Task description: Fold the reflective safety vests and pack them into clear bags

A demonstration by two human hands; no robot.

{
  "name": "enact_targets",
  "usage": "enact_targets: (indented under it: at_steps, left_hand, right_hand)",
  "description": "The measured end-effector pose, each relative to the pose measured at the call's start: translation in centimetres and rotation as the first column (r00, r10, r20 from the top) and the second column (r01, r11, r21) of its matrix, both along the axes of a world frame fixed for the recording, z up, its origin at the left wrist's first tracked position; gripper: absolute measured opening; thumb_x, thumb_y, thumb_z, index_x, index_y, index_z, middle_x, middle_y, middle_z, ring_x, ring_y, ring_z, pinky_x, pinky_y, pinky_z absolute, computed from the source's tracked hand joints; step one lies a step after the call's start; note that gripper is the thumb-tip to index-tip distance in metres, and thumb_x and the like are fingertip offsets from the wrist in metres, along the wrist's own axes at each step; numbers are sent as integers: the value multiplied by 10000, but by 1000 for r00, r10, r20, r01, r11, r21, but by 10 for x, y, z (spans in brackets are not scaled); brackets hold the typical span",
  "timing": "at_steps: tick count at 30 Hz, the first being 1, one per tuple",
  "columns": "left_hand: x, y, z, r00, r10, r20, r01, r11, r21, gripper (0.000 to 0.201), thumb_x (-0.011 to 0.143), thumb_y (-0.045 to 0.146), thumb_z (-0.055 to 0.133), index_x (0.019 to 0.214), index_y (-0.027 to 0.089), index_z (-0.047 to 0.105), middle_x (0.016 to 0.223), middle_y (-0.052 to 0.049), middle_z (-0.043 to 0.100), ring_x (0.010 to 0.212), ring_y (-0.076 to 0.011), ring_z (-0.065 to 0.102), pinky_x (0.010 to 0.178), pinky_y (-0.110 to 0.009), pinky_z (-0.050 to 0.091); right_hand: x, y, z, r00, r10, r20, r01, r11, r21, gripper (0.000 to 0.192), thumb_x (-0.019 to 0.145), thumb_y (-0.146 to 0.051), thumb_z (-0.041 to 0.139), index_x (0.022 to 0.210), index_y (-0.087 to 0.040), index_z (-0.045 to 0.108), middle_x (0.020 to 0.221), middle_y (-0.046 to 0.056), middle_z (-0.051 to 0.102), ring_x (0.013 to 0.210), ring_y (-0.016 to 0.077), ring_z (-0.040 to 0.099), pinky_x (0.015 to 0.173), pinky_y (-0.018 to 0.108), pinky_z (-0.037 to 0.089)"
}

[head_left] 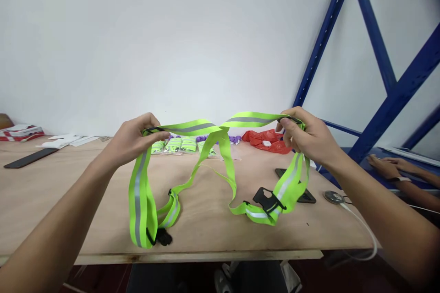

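A neon-yellow reflective harness [225, 146] with grey stripes hangs stretched between my two hands above the table. My left hand [137, 139] pinches one shoulder strap near a black slider. My right hand [299, 130] grips the opposite strap, also by a black slider. Below my left hand a strap loop drops down, with a black buckle half [163, 237] at its bottom. On the right side the other black buckle part [267, 200] dangles from the folded webbing. The two straps meet at the middle, where thinner bands run downward.
Several packed yellow bundles [188, 144] lie at the wall, beside purple items [235, 139] and a red plastic bag [266, 141]. A phone [305, 197] and round charger [333, 197] sit right. Papers [67, 141] and a black strip [30, 158] lie left. Another person's hands [388, 167] rest beyond the blue frame [381, 114].
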State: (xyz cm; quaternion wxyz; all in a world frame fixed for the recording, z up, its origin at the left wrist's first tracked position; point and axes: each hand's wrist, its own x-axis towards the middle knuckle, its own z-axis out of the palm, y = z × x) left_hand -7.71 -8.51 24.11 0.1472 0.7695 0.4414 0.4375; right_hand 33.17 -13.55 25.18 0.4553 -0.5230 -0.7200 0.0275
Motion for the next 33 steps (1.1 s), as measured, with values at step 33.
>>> enact_targets:
  at_steps: [33]
  left_hand:
    - [94, -15, -21, 635, -544, 549, 753, 593, -284, 350, 829, 524, 721, 947, 207, 811, 868, -91, 785, 882, -284, 743, 869, -435, 577]
  right_hand:
    - [-100, 20, -27, 780, 502, -374, -524, 850, 46, 281, 850, -473, 693, 739, -215, 709, 731, 11, 589, 724, 170, 561, 689, 320, 476]
